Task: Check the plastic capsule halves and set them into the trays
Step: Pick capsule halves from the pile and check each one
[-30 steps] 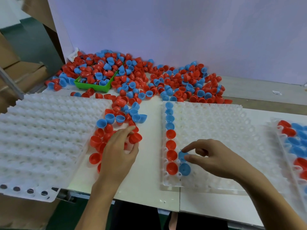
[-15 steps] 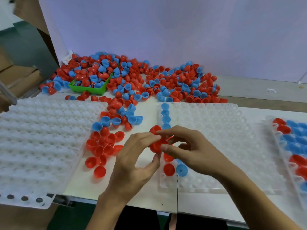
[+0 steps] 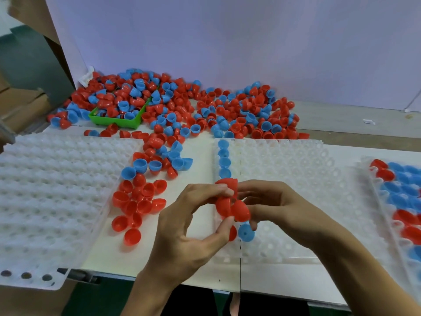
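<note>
- I see both hands meeting over the left edge of the middle white plastic dimpled tray (image 3: 284,201), sharing a small cluster of red plastic capsule halves (image 3: 231,205).
- Left hand (image 3: 193,226): forefinger and thumb curled round the cluster, pinching it top and bottom. Other fingers are tucked behind — I cannot tell how they lie.
- Right hand (image 3: 280,208): fingers curled in from the right, pinching the same red halves; one fingertip reaches down beside a blue plastic capsule half (image 3: 245,232) seated in the tray.
- How many red halves are in the cluster: at least three, exact count unclear.
- Middle tray's left column holds a row of blue halves (image 3: 224,157) toward the far end; one red half (image 3: 232,232) shows partly under the left thumb, just beside the blue one.
- Loose group of red halves (image 3: 136,204) lies on the white table (image 3: 198,163) between the middle tray and the large white dimpled tray on the left (image 3: 50,190).
- Big pile of mixed red and blue capsule halves (image 3: 205,110) sits at the back against the pale wall panel (image 3: 227,42), spilling round a green plastic bin (image 3: 118,120) — bin is full of the same halves.
- Right edge: a third tray (image 3: 373,201), its pockets filled with red and blue halves.
</note>
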